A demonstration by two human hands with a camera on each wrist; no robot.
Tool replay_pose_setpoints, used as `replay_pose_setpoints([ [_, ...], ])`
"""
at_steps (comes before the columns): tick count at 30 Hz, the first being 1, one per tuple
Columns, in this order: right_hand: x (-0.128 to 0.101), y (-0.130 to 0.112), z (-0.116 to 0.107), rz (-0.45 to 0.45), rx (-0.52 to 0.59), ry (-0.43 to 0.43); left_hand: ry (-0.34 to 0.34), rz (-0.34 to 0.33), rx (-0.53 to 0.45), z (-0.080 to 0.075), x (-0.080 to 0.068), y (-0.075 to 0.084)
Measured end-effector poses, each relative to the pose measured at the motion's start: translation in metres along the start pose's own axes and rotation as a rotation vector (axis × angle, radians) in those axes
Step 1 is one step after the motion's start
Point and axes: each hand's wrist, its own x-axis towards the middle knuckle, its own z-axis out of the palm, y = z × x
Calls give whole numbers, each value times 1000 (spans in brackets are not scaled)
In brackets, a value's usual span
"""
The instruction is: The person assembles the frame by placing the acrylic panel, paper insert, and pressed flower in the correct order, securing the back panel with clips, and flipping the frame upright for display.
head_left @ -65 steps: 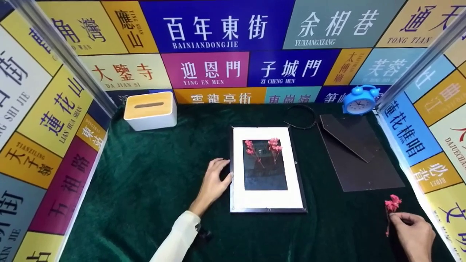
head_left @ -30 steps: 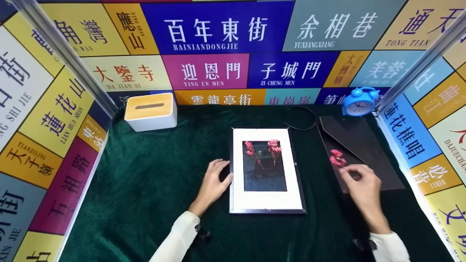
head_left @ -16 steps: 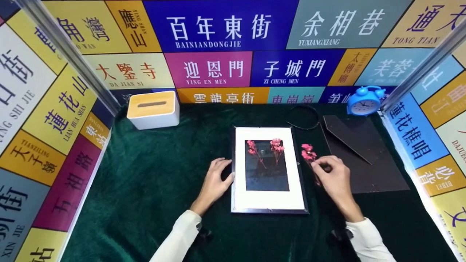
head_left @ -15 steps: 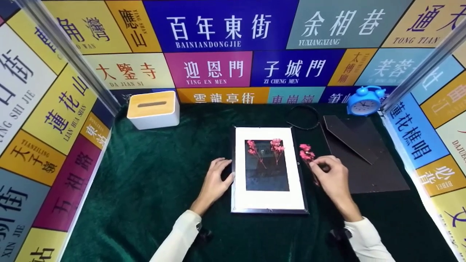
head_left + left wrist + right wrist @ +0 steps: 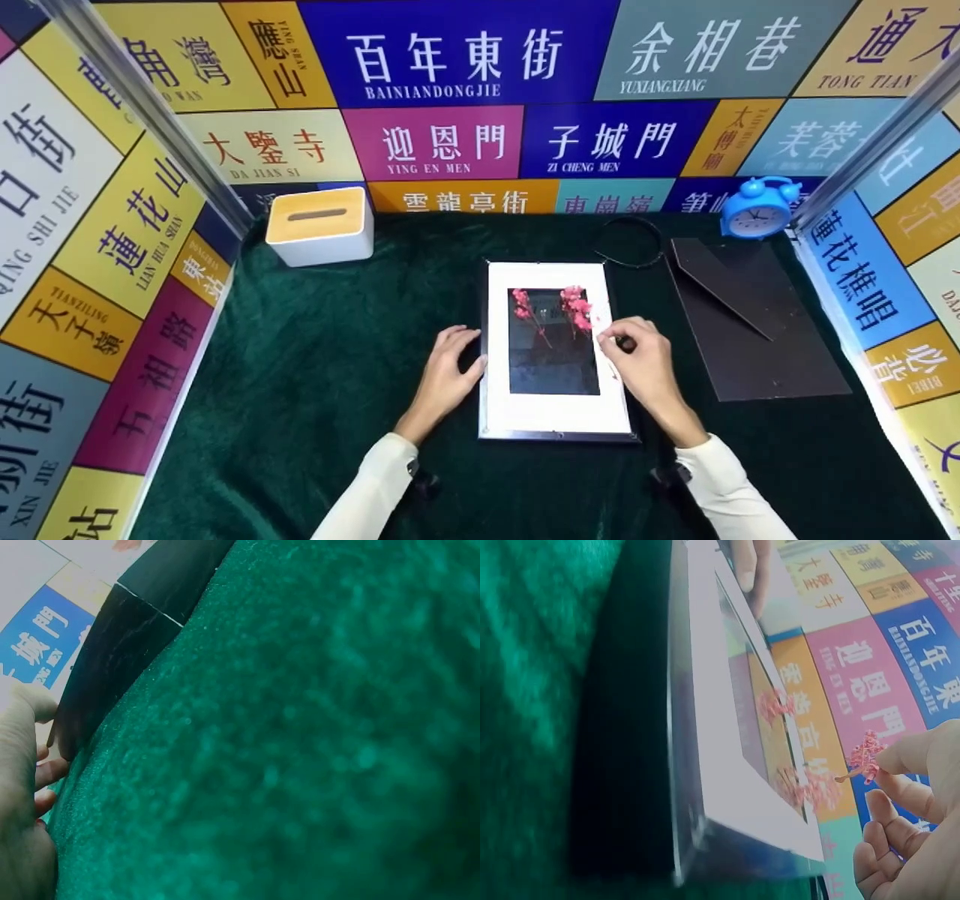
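A picture frame point(image 5: 555, 414) with a white mat and dark, glossy centre lies on green cloth. Two pink dried flower sprigs stand near the top of its opening, one on the left point(image 5: 521, 300) and one on the right point(image 5: 573, 292). My right hand point(image 5: 643, 364) pinches a third pink flower sprig point(image 5: 866, 757) between thumb and index finger, over the frame's right border. In the head view its blossoms overlap the right-hand sprig. My left hand point(image 5: 444, 371) rests at the frame's left edge, thumb and fingers against the side.
A black backing board point(image 5: 795, 360) with a folding stand lies to the right. Behind it is a blue alarm clock point(image 5: 759, 210). A thin black ring point(image 5: 628, 262) lies beyond the frame; a white tissue box point(image 5: 322, 240) with a wooden lid stands back left. Printed panels enclose the cloth.
My right hand has carried the pink sprig from the far right, past the backing board, leftward onto the frame's right side. The left hand has stayed at the frame's left edge.
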Motion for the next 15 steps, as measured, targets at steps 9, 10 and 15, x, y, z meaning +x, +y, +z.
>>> replay_pose_setpoints([
  [9, -8, -12, 27, -40, 10, -69, -6, -15, 14, 0, 0, 1],
  [10, -9, -13, 30, -43, 11, -81, -5, -12, 12, 0, 0, 1],
  [15, -15, -16, 43, -70, 0, -119, 1, 3, 5, 1, 0, -2],
])
